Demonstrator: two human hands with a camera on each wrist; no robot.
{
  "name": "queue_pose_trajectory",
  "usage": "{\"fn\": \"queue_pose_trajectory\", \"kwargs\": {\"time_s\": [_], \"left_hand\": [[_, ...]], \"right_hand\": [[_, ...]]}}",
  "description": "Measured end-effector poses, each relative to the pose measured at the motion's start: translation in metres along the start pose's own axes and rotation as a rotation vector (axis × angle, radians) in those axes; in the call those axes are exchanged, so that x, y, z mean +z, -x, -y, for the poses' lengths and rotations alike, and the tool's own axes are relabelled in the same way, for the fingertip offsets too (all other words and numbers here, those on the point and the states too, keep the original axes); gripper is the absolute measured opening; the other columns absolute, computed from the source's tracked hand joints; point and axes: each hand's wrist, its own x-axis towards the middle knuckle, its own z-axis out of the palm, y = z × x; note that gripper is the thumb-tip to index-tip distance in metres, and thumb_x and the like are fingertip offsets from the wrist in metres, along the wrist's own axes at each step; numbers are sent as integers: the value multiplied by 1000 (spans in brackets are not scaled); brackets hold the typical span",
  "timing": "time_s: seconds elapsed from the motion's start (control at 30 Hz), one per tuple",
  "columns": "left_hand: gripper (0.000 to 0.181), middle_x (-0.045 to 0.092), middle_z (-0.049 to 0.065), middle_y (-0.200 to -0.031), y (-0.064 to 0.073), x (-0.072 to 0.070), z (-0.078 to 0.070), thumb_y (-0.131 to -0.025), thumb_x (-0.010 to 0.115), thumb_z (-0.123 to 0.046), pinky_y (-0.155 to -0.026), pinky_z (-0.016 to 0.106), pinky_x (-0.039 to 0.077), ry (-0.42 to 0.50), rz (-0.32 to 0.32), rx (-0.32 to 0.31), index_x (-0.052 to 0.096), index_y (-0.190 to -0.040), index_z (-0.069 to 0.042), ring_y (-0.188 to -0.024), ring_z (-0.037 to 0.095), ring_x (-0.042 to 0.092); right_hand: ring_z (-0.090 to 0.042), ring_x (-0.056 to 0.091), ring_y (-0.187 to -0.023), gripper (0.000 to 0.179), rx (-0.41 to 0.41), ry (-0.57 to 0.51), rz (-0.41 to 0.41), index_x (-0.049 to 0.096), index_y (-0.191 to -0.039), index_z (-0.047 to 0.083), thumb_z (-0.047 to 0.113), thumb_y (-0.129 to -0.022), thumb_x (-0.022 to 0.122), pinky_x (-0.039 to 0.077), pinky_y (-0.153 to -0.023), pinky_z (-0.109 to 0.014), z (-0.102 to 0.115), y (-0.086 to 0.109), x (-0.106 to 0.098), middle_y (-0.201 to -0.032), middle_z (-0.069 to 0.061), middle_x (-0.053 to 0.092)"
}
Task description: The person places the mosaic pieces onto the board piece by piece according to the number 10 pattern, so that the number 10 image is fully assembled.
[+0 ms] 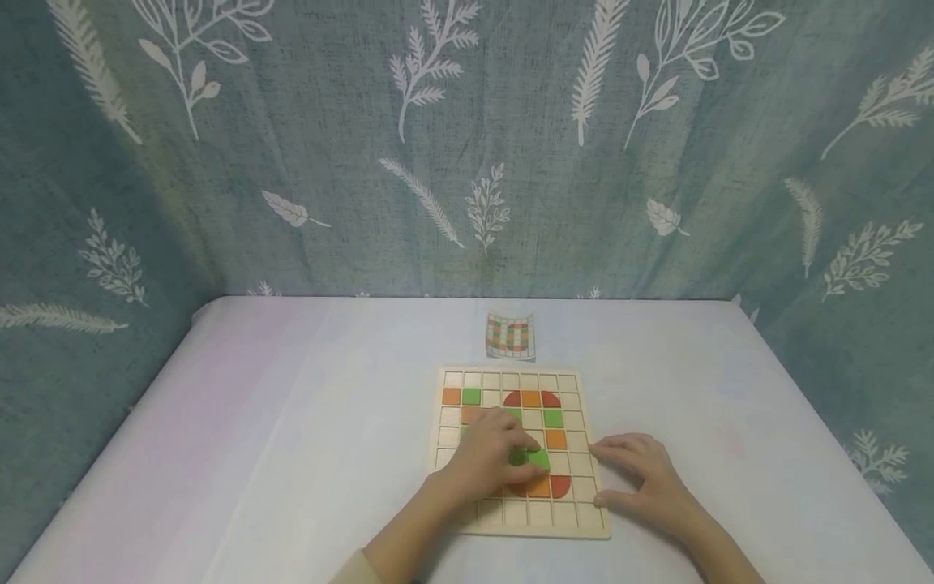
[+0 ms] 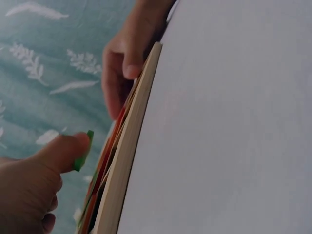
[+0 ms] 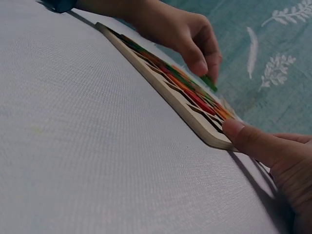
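Note:
My left hand point(image 1: 483, 456) is over the middle of a wooden grid board point(image 1: 594, 534), pinching a green square tile point(image 1: 539, 459) between thumb and fingers. In the left wrist view this green tile point(image 2: 84, 152) stands on edge above the board. My right hand point(image 1: 645, 480) lies at the board's right edge, fingertips and thumb touching the rim, fingers relaxed. The right wrist view shows its thumb point(image 3: 235, 127) on the board's corner. Orange tiles point(image 1: 556, 439), green tiles point(image 1: 554, 418) and rounded red pieces point(image 1: 560, 487) sit in the grid; the left hand hides several cells.
Behind the board, a small pattern card point(image 1: 510, 336) with a coloured grid picture lies on the white table point(image 1: 314, 422). A green leaf-print curtain point(image 1: 328, 162) closes off the back and both sides.

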Motion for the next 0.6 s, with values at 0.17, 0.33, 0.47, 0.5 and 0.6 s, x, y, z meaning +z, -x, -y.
{"fn": "queue_pose_trajectory", "kwargs": {"time_s": [0.17,0.33,0.47,0.5,0.6], "left_hand": [[25,53,-16,-79,-7,11,-9,-76,72,-47,-77,24,32,-26,30,-12,75,-91,-26,-79,2,45],[26,55,-16,-81,-13,19,-15,-77,71,-48,-71,23,27,-25,46,-27,75,-91,-27,-78,3,43],[26,56,-16,-83,-15,21,-19,-77,71,-48,-71,23,27,-3,38,-65,75,-91,-27,-78,2,42],[25,56,-16,-83,-15,21,-19,-77,71,-47,-72,23,28,2,33,-77,75,-92,-27,-78,2,43],[23,57,-16,-84,-14,21,-21,-78,72,-45,-73,23,28,20,12,-95,75,-92,-27,-79,2,43]], "right_hand": [[-12,45,-106,55,-6,-1,-3,68,-112,19,34,-62,85,26,-91,-32,-2,1,0,-110,6,62],[-10,44,-106,54,6,-3,-2,68,-112,20,36,-63,84,27,-90,-30,0,1,0,-110,7,61],[-10,44,-106,54,12,4,-7,68,-112,21,36,-63,84,27,-90,-30,1,1,0,-110,8,61],[-10,44,-106,54,10,4,-9,68,-112,21,37,-62,84,27,-90,-30,1,1,1,-110,8,61],[-10,44,-106,54,-5,12,-14,68,-112,21,36,-62,84,27,-90,-31,-1,1,0,-110,8,62]]}}
